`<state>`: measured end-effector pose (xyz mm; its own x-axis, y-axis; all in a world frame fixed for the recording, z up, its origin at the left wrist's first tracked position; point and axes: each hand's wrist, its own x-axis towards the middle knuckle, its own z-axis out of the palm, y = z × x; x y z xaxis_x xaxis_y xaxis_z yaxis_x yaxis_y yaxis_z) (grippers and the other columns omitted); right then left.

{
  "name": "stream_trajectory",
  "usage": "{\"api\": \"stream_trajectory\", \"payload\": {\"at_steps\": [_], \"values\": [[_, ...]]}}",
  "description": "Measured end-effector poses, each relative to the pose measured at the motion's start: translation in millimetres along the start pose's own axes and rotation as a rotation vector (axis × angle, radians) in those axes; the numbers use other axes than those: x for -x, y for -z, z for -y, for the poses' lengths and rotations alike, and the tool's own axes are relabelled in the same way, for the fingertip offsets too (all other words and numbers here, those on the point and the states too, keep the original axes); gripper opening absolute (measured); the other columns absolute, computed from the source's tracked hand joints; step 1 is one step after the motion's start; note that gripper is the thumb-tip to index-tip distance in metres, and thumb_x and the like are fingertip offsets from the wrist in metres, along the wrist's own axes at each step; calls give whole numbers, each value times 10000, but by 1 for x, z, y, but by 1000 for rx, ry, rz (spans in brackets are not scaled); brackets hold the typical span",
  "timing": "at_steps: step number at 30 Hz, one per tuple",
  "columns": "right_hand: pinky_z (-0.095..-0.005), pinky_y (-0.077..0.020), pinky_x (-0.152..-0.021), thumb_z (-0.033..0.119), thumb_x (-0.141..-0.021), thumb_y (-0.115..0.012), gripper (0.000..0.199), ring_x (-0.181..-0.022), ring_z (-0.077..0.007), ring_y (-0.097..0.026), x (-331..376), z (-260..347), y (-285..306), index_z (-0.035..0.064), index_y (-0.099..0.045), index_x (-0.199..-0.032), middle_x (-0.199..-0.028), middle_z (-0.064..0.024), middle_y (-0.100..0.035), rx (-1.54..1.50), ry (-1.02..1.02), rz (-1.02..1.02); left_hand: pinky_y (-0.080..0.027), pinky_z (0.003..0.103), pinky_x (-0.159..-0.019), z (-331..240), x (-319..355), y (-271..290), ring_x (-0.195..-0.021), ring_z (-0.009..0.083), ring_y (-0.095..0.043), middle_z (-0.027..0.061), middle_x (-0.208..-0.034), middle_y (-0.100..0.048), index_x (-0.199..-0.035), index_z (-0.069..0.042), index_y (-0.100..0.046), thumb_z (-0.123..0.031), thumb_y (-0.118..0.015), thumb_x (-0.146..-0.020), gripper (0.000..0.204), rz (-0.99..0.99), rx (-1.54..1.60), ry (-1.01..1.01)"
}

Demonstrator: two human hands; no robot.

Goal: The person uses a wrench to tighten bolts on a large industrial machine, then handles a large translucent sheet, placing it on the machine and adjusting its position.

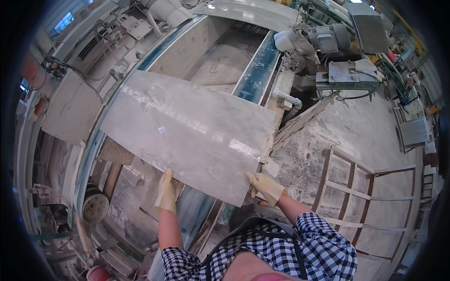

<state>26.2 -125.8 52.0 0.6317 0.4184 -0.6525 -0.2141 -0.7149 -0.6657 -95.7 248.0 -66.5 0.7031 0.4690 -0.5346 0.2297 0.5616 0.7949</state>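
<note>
A large glossy grey-white stone slab (187, 126) lies at a slant across the blue rails of a machine bed in front of me. My left hand (167, 191), in a cream rubber glove, grips the slab's near edge with the thumb up at the rim. At the near right corner, my gloved right hand (265, 186) closes on the side edge. The fingers under the slab are hidden on both hands. Beyond the slab, the open trough between the rails shows a dusty bottom. Another polished slab (253, 13) rests across the rails at the far end.
A blue rail (257, 70) runs along the bed's right side, next to pipes and a dusty motor (330, 38). On the right floor lies a wooden frame rack (361, 196). A roller (95, 206) and a leaning stone panel (70, 110) are at left.
</note>
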Motion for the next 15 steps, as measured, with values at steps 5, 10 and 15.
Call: {"api": "stream_trajectory", "payload": {"at_steps": [5, 10, 15], "values": [[-347, -481, -850, 499, -1055, -387, 571, -726, -229, -651, 1, 7, 0, -22, -618, -1010, -684, -106, -699, -6, -15, 23, -500, 349, -871, 3, -7, 7, -1099, 194, -664, 14, -1251, -685, -1362, -144, -579, -488, -672, -963, 535, 4, -16, 11], [-334, -481, -823, 518, -1051, -397, 586, -700, -210, -637, -6, 1, -5, -22, -619, -1000, -667, -109, -691, -42, 2, 22, -509, 355, -870, 5, -12, 14, -1096, 199, -670, 20, -1254, -686, -1357, -129, -578, -491, -682, -956, 549, 0, -27, 17], [-395, -532, -765, 563, -1036, -359, 641, -752, -295, -698, -13, -7, -9, -6, -652, -1018, -676, -131, -704, 10, 27, -9, -518, 381, -906, 5, -14, 15, -1118, 219, -664, 44, -1283, -671, -1376, -105, -563, -478, -684, -958, 573, -28, -27, 15]]}}
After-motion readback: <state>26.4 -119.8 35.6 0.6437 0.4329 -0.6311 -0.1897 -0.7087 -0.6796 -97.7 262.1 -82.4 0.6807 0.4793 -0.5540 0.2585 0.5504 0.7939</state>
